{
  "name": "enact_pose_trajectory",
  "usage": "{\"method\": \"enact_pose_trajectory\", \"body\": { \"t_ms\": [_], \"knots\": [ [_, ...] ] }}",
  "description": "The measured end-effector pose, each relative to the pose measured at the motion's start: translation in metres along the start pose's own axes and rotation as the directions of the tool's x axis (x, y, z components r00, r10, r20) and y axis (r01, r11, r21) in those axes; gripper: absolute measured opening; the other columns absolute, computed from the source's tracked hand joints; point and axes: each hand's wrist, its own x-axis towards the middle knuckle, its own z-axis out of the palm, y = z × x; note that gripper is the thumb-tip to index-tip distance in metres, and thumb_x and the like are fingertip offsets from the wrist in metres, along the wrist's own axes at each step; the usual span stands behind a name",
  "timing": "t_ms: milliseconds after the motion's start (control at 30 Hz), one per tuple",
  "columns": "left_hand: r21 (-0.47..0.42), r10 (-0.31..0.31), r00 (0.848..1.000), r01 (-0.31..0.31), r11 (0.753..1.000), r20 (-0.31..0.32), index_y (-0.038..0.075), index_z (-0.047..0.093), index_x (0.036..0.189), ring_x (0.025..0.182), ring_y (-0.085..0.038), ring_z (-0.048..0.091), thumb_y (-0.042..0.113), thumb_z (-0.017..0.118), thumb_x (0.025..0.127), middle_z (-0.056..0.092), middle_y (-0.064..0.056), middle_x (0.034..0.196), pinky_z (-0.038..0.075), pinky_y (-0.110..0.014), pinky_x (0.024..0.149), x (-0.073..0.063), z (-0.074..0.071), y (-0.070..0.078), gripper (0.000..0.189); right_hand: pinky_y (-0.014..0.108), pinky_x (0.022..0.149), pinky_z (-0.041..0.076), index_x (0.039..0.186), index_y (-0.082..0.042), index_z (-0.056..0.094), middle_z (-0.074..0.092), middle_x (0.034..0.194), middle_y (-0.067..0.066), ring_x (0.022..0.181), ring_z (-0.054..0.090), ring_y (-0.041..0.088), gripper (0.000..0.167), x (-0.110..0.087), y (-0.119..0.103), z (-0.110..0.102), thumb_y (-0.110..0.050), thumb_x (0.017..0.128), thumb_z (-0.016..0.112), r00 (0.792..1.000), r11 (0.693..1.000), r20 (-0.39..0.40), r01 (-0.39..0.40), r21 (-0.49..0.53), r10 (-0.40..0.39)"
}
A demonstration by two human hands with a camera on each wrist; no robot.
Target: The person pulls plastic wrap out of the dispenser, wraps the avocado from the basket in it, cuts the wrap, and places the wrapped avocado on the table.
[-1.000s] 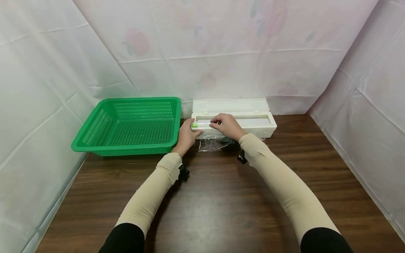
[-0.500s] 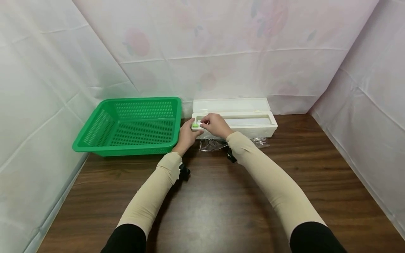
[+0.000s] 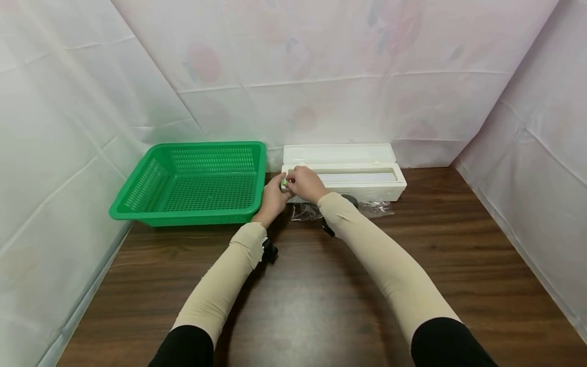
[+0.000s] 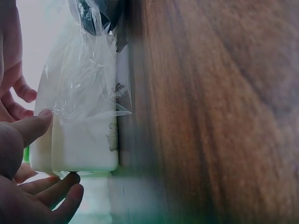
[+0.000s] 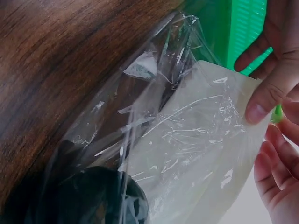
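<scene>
From here, the right hand (image 3: 306, 183) seems to pinch a small green slider (image 3: 284, 183) at the left end of the white box (image 3: 362, 192), whose corner the left hand (image 3: 272, 201) clasps. The lid (image 3: 339, 153) is already up and clear film (image 3: 378, 209) drapes onto the table (image 3: 298, 295); I see no piece cut loose. Compared with half a second ago, the right fingertips sit further left, meeting the slider.

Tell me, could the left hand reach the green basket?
Probably yes: the green basket sits close beside the left hand, nothing visible between them, though that hand holds the white box.
</scene>
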Motion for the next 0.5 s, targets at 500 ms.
{"method": "enact_pose_trajectory", "body": {
  "t_ms": [500],
  "knots": [
    [0.050,0.016,1.000,-0.015,0.999,-0.008,0.001,0.049,0.141,0.128,-0.034,0.053,0.026,0.075,0.086,0.055,-0.018,0.140,0.044,-0.043,0.106,0.000,0.000,0.013,0.066,0.035,0.081,0.048,0.099,-0.006,0.077,0.067,0.095,0.010,0.087,0.056,0.025,0.017,-0.008,0.013,-0.008,-0.016,0.094,0.064,0.999,0.998,-0.024,-0.025,-0.059,0.023]
  ]
}}
